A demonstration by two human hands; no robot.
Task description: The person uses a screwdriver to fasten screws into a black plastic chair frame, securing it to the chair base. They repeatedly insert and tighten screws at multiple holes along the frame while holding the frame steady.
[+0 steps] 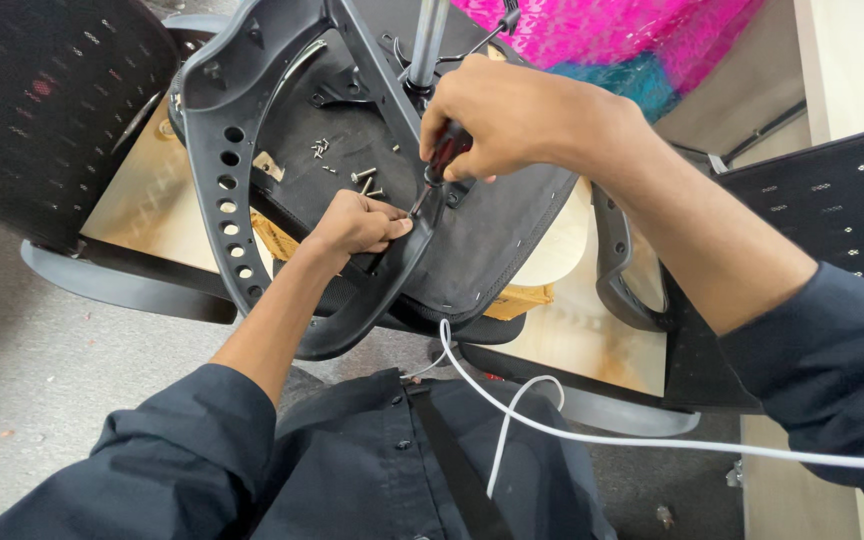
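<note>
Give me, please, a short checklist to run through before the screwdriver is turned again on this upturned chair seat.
1. Screwdriver gripped firmly: ok, the right hand is wrapped round its dark red and black handle.
2. Tip seated in the screw head: cannot tell, the tip sits right by the left hand's fingertips and the screw is too small to see.
3. Armrest frame steadied: ok, the left hand presses on it beside the tip.
4. Spare screws within reach: ok, they lie loose on the seat underside.
5. White cable away from the work: ok, it hangs over the person's lap, below the chair.
</note>
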